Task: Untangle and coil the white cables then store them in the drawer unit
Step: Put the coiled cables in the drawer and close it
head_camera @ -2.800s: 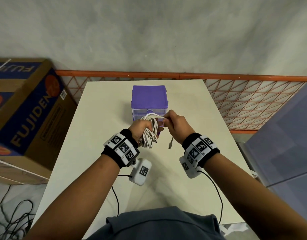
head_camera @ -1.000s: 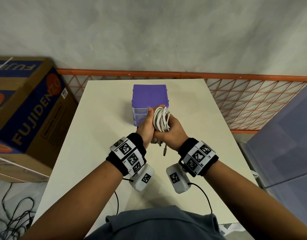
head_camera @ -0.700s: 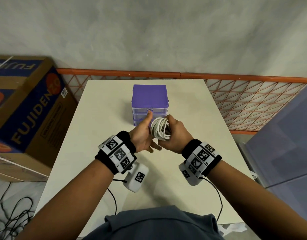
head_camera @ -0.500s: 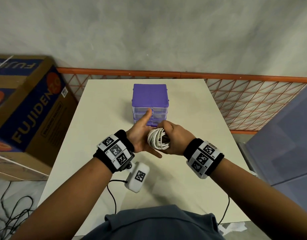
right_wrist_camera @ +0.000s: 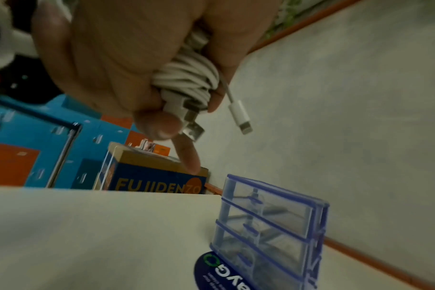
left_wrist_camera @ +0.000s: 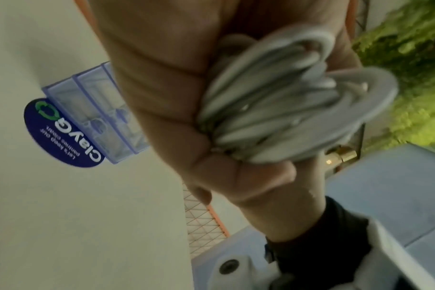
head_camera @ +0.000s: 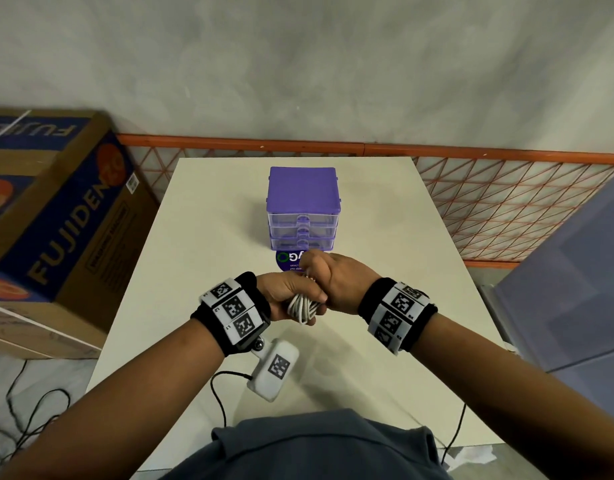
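A coil of white cable (head_camera: 301, 306) is held between both hands above the cream table (head_camera: 208, 244), just in front of the purple drawer unit (head_camera: 303, 192). My right hand (head_camera: 336, 280) grips the coil (right_wrist_camera: 186, 78) from above in a fist. A USB plug (right_wrist_camera: 193, 127) and a slim white connector (right_wrist_camera: 243, 121) stick out of it. My left hand (head_camera: 283, 289) curls round the coil's lower loops (left_wrist_camera: 286, 109) from the left. All three clear drawers (right_wrist_camera: 268, 221) are shut.
A round blue sticker (head_camera: 285, 260) lies on the table at the unit's foot. A large cardboard box (head_camera: 56, 220) stands to the left, an orange mesh fence (head_camera: 489, 209) behind, a blue-grey cabinet (head_camera: 575, 271) to the right. Black wires (head_camera: 21, 410) lie on the floor.
The left hand, open a moment ago with a finger pointing at the drawers, has closed on the coil beside the right hand. Both hands have drawn back slightly from the unit.
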Tool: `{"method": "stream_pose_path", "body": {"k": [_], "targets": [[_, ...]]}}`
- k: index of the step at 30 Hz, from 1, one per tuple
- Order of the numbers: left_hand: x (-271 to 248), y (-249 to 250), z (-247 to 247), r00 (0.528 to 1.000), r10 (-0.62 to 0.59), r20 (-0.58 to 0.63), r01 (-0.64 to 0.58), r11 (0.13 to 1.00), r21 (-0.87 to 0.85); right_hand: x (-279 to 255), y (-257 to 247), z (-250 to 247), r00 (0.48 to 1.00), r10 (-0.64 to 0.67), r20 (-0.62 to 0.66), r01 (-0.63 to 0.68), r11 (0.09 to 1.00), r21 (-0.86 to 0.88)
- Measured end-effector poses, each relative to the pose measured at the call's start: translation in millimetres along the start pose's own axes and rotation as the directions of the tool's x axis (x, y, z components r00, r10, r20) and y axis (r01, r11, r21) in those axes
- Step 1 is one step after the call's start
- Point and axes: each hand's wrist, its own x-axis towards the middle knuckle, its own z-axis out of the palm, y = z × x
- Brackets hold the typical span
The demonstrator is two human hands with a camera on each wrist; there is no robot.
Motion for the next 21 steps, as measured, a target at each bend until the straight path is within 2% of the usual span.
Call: {"method": "stream_pose_path", "body": {"k": [4,8,13,15,18,19,21], "targets": [[1.7,-2.1,-4.3,0.998,0.012,-0.067,-0.013,1.0,-0.011,4.3,-0.7,12.2,0.992,0.119,0.035,-0.117,0.991,-0.072],[5.7,-5.0,-9.1,0.997,0.012,-0.083,-0.01,1.0,0.023,8.7,2.4,17.1,0.971,0.185,0.15,-0.176,0.982,-0.071],[11.0,-6.4,-10.2,0.986,0.05,-0.158,-0.043,0.998,0.045,11.1,9.2,22.7,0.987,0.094,0.128,-0.089,0.995,-0.044],[13.6,-2.3,-11.0,0.976,0.075,-0.207,-0.062,0.996,0.066,15.3,14.2,25.8,0.987,0.108,0.117,-0.105,0.994,-0.036],[19.7,6.4,-18.6,0.943,0.149,-0.299,-0.123,0.987,0.105,21.9,18.1,19.2,0.941,0.291,0.173,-0.294,0.956,-0.006],[23.2,8.9,-22.8,0.925,0.183,-0.334,-0.153,0.982,0.114,24.0,20.9,18.1,0.921,0.354,0.16,-0.368,0.928,0.063],[31.3,12.3,-32.6,0.864,0.24,-0.444,-0.208,0.971,0.12,28.8,29.1,21.1,0.871,0.488,0.052,-0.481,0.829,0.285]]}}
